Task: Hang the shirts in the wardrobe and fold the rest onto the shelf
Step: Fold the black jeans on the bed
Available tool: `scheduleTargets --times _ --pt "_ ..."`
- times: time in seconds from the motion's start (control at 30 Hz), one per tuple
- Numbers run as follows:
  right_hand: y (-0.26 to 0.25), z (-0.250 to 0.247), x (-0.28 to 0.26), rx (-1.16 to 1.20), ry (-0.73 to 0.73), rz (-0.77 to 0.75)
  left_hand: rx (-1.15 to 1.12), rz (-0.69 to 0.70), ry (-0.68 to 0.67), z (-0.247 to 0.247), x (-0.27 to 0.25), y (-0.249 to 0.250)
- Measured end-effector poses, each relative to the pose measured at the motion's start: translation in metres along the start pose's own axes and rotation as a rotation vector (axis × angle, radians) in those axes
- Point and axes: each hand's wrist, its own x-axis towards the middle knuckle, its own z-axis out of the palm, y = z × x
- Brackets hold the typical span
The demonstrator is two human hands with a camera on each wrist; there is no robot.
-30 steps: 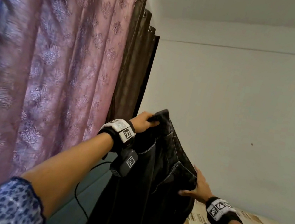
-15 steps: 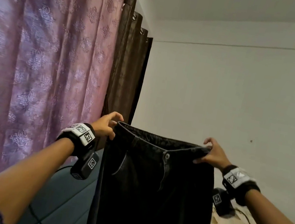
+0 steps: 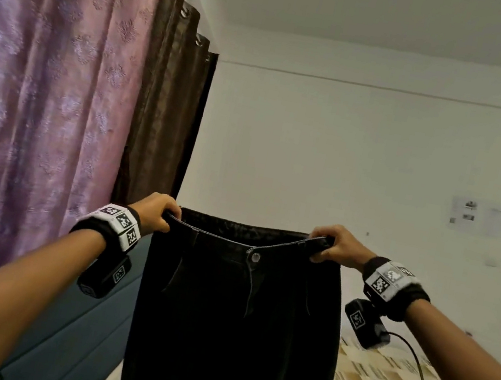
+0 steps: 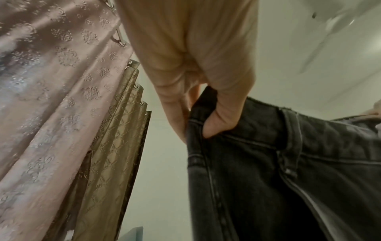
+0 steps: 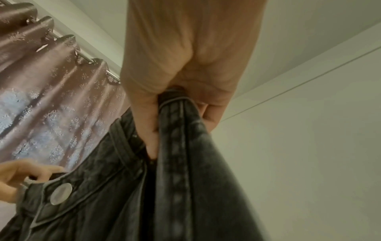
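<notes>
Black jeans (image 3: 236, 321) hang between left hand (image 3: 156, 213) and right hand (image 3: 337, 247), both gripping the waistband.

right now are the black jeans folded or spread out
Spread out: left hand and right hand hold the black jeans by the waistband, legs hanging.

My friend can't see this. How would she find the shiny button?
Start at the pink curtain on the left, then move right to the black jeans held up by the left hand and right hand. The button sits mid-waistband, above the fly. It is the only small round silvery thing on the dark cloth.
</notes>
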Motion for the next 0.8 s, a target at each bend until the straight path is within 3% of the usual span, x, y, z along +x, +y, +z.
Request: scheduleTargets --times 0.13,0.27,0.43,0.5,0.67,0.8 --pt "0.016 -0.019 -0.012 -0.183 -0.070 0.066 0.078 0.053 0.068 0.002 0.015 0.006" --pt "0.036 -0.042 -0.020 -0.202 0.121 0.071 0.213 0.048 0.016 0.003 0.020 0.016" --pt "0.046 -0.036 -0.026 -0.143 0.242 0.049 0.121 -0.087 -0.158 0.007 0.010 0.023" --pt "0.043 -0.032 -0.026 -0.096 0.284 0.047 0.086 -0.071 -0.132 0.010 0.004 0.023" --pt "0.022 -0.034 -0.024 0.102 0.353 0.035 -0.226 -0.017 0.133 0.019 -0.003 0.010" --pt "0.002 -0.039 -0.029 0.169 0.361 0.030 -0.596 -0.095 0.146 0.011 0.001 0.008"
